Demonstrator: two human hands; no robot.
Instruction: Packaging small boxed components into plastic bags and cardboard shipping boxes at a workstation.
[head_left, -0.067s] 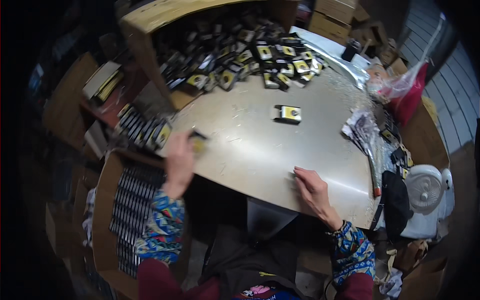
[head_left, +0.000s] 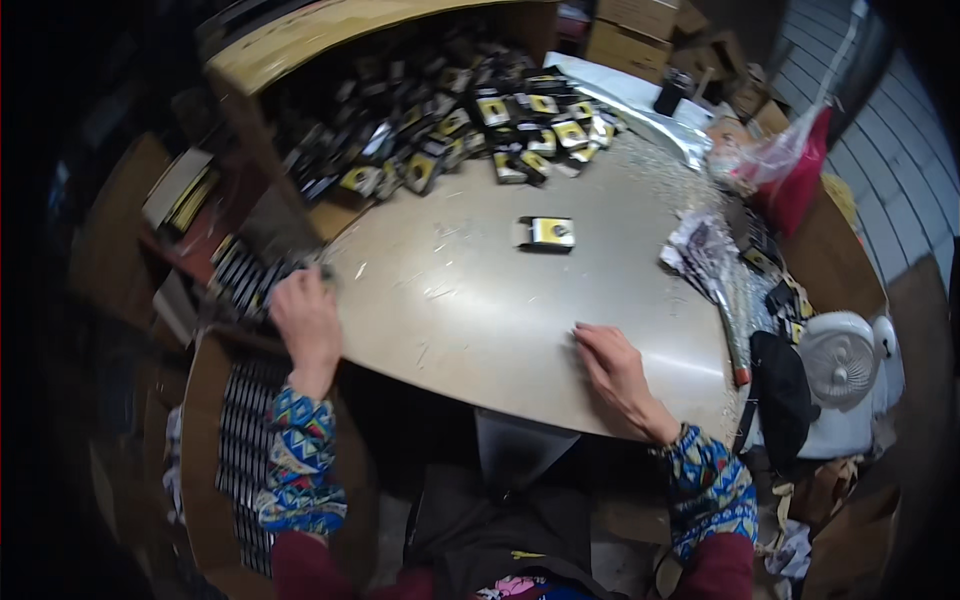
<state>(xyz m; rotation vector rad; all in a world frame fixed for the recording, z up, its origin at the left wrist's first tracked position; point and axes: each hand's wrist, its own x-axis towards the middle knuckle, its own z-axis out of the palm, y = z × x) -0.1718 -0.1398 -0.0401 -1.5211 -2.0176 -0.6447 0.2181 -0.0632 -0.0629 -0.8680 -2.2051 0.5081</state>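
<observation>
Barely anything has shifted since a moment ago: the left hand (head_left: 305, 318) has slid a touch toward the table's left edge, and the small dark piece that showed by its fingers is now hidden under them. It sits curled at that edge, knuckles up; whether it pinches something I cannot tell. Out in the middle of the round metal table (head_left: 480, 300) lies the lone small packet (head_left: 545, 233), yellow and black with a pale card backing, flat, well apart from both hands. It looks light and fairly stiff, likely to skid on the smooth top, so a pinch across its short edges seems the surest hold. The right hand (head_left: 615, 372) rests flat near the front rim, fingers loosely spread, holding nothing. Beyond the packet, a heap of like packets (head_left: 480, 130) spills from a big cardboard box (head_left: 300, 60). Off to the right: a red-and-clear plastic bag (head_left: 790, 165), crumpled wrappers (head_left: 705, 255), a white fan (head_left: 840, 365).
</observation>
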